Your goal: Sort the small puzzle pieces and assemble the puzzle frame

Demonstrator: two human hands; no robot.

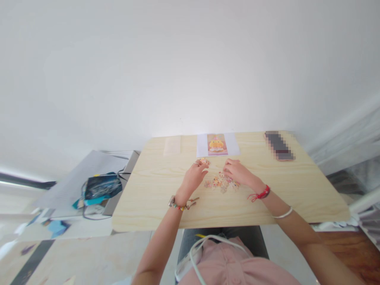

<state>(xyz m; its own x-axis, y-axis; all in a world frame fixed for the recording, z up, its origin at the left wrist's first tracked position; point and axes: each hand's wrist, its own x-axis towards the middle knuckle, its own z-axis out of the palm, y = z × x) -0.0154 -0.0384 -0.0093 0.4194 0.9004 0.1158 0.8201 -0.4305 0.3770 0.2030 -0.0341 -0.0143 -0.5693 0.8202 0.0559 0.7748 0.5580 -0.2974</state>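
A loose pile of small, colourful pieces (218, 182), apparently jigsaw puzzle pieces, lies on the wooden table (151, 186). My right hand (238, 172) is over the back right of this pile with its fingers bent down and drawn together; whatever is between the fingertips is hidden. Left of it, my left hand (193, 176) reaches to a smaller cluster of pieces (205, 160), its thumb held apart from the fingers. A picture card (217, 145) with a yellow cartoon figure lies on a white sheet (234, 144) beyond both hands.
A pixelated phone (279, 145) lies at the table's back right. At the back left is a pale flat packet (172, 145). Past the left edge, a dark and blue bag (102, 188) rests on a grey surface. A white wall (190, 71) rises behind. A white cable (192, 253) loops over my lap.
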